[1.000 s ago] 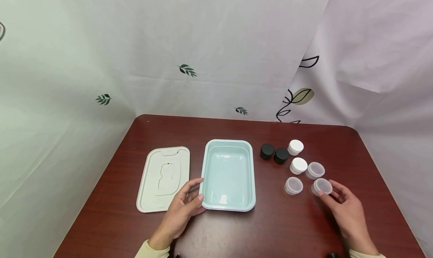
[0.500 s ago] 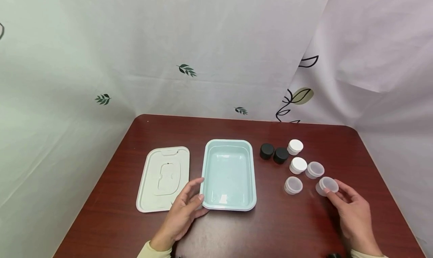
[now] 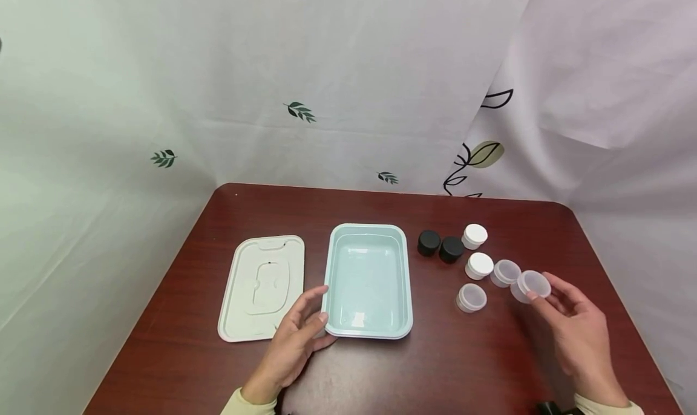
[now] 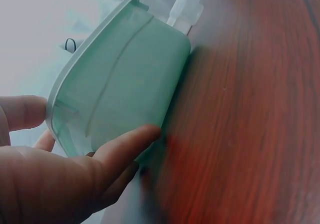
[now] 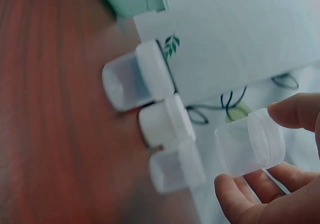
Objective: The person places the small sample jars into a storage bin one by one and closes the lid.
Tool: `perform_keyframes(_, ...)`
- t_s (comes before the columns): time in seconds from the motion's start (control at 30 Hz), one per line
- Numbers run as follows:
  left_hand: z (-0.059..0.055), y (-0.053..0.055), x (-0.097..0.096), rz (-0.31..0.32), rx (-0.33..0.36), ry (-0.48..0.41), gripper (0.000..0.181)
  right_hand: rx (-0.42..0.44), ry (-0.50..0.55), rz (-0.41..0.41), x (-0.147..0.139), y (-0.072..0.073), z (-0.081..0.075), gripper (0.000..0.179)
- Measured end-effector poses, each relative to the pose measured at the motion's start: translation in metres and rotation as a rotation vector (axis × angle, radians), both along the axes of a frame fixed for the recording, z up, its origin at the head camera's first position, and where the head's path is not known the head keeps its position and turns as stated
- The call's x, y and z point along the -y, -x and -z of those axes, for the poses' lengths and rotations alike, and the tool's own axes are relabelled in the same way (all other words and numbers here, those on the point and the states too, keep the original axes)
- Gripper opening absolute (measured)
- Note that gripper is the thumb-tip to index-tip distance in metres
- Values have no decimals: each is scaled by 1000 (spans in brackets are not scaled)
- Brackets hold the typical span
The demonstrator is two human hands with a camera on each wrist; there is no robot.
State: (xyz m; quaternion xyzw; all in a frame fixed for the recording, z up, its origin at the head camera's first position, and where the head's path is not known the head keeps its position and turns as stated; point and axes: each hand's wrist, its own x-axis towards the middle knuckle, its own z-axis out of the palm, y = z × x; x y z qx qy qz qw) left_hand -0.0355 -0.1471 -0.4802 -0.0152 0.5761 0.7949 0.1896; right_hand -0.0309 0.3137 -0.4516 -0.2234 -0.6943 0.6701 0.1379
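Note:
My left hand (image 3: 296,336) rests against the left front corner of a pale green rectangular plastic tub (image 3: 367,282). Its fingertips touch the rim and outer wall; in the left wrist view one finger lies low along the side of the tub (image 4: 130,74). My right hand (image 3: 577,324) pinches a small translucent lidded jar (image 3: 530,285) between thumb and fingers, raised above the table. The right wrist view shows this jar (image 5: 250,144) hanging tilted, apart from the others. Two more translucent jars stand nearby, one in front (image 3: 471,297) and one behind (image 3: 506,273).
Two white jars (image 3: 479,265) and two black jars (image 3: 451,249) stand behind the translucent ones. A flat white lid (image 3: 264,288) lies left of the tub. White patterned cloth (image 3: 354,88) hangs round the dark red table (image 3: 425,372).
My right hand has lifted the translucent jar off its spot and moved it to the right and slightly away from me. The left hand stays at the tub.

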Motion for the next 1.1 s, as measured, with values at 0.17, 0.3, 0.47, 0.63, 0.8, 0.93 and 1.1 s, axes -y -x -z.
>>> perform_keyframes(0.17, -3, -1, 1, 5, -4, 2, 62, -33, -78, -134, 15, 12, -19, 55)
perform_keyframes(0.3, -6, -2, 1, 11, -9, -2, 63, -65, -136, -248, 31, 25, -35, 53)
perform_keyframes(0.47, -8, -2, 1, 11, 3, -2, 63, -80, -229, -377, 58, 42, -50, 50)
perform_keyframes(0.63, -9, -2, 1, 19, -2, 2, 65, -69, -350, -509, 88, 61, -57, 50)
perform_keyframes(0.8, -11, -3, 1, 29, -14, 15, 67, -23, -321, -621, 118, 81, -55, 52)
perform_keyframes(0.93, -12, -4, 0, 31, -16, 24, 68, -9, -263, -672, 141, 90, -51, 52)
perform_keyframes(1.1, -11, -4, -1, 36, -21, 27, 68, -1, -299, -737, 162, 97, -47, 52)
